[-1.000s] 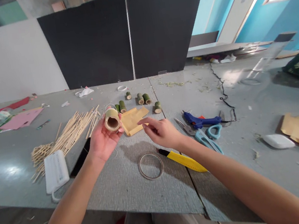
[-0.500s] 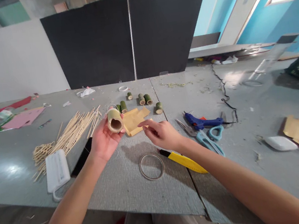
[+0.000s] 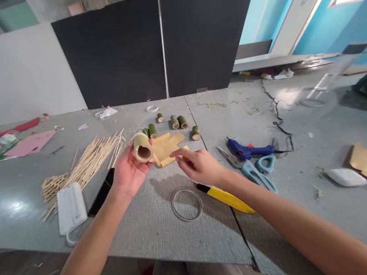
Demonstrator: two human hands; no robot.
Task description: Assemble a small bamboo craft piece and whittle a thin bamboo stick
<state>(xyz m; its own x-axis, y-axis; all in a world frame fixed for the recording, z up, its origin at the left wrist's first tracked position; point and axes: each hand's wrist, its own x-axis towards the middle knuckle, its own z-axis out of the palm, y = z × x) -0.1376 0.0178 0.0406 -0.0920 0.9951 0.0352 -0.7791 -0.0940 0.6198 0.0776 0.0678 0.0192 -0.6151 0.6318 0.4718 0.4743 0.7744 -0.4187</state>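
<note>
My left hand (image 3: 130, 173) is closed around a short bamboo tube (image 3: 142, 146), whose hollow end faces me. A thin pale loop shows at the tube's far end. To its right my right hand (image 3: 199, 165) hovers apart from the tube, index finger stretched toward it and the other fingers curled; I see nothing in it. Behind the hands lies a piece of brown cardboard (image 3: 167, 146). Several short green bamboo pieces (image 3: 182, 122) stand or lie beyond it. Below my hands are a thin ring (image 3: 186, 204) and a yellow utility knife (image 3: 229, 198), partly under my right forearm.
At left are a bundle of thin sticks (image 3: 87, 161), a white power bank (image 3: 71, 208) and a black flat object (image 3: 102, 193). Right of my arm lie pliers (image 3: 229, 157), blue-handled scissors (image 3: 258, 177) and a blue glue gun (image 3: 250, 148) with a black cord. Dark panels (image 3: 118, 50) stand behind.
Both hands keep almost the same pose, with the bamboo tube still in my left hand. The whole view has shifted very slightly.
</note>
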